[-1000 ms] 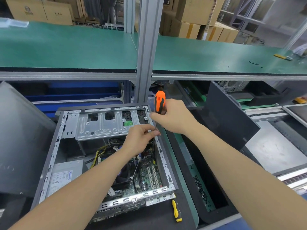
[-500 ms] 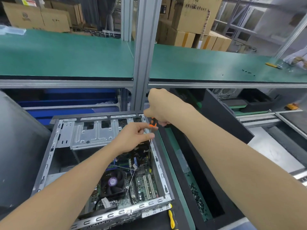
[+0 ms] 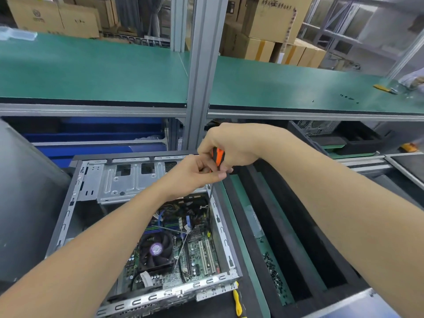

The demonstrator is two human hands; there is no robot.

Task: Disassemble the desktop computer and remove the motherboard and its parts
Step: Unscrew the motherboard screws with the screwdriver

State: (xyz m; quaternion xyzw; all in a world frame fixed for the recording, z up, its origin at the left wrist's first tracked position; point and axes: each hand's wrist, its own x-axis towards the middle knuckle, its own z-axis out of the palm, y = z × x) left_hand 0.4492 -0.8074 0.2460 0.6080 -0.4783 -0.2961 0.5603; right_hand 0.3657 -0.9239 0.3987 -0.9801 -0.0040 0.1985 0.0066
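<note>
Right hand (image 3: 231,148) is closed around the orange-and-black handle of a screwdriver (image 3: 218,157), held nearly upright over the far right corner of the open desktop case (image 3: 66,216). Left hand (image 3: 190,177) meets it just below, thumb and forefinger pinching the tool where handle meets shaft, apparently to steady it. The thin shaft (image 3: 209,200) runs down inside the case beside its right wall; its tip is lost among dark cables, so I cannot tell which screw it sits on.

The motherboard (image 3: 199,251) lies flat on the case floor, with the CPU fan (image 3: 156,249) on its left part and a silver drive cage (image 3: 128,180) across the far end. A yellow-handled tool (image 3: 236,299) lies just outside the near right corner, and a black tray (image 3: 298,237) to the right holds loose screws (image 3: 273,271).

By my judgement the board is thin, stiff but brittle, and light apart from the fan and heatsink. It is best lifted by its bare edges, level, once every screw and cable is free, never by the slots or small components. The case's stamped steel edges look sharp.
</note>
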